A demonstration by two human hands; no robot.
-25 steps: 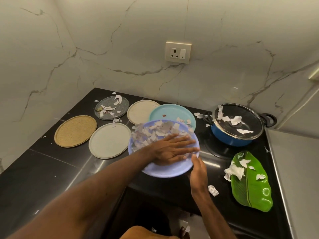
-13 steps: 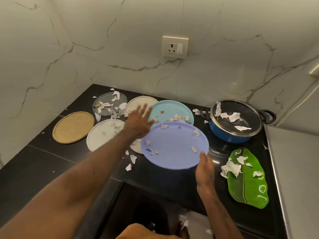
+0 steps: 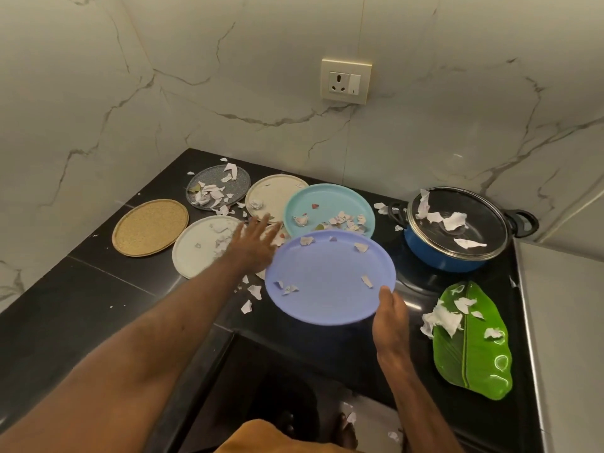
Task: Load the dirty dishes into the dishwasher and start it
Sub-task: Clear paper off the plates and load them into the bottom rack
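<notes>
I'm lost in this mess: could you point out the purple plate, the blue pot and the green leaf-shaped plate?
purple plate (image 3: 327, 302): head view, bare middle of its face.
blue pot (image 3: 431, 251): head view, blue side wall under the rim.
green leaf-shaped plate (image 3: 480, 361): head view, bare green part beside its midrib.

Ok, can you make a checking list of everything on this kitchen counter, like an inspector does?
Surface: black countertop, paper scraps scattered on it.
Job's things: purple plate, few scraps on it; teal plate, grey plate, white plate, cream plate, leaf plate and blue pot with glass lid carry scraps; woven plate looks bare.
Clutter: torn paper scraps.
Hands: right hand grips the purple plate's rim; left hand open, fingers straight, by the white plate's edge.
Cables: nothing seen.
Surroundings: marble walls, wall socket.
</notes>
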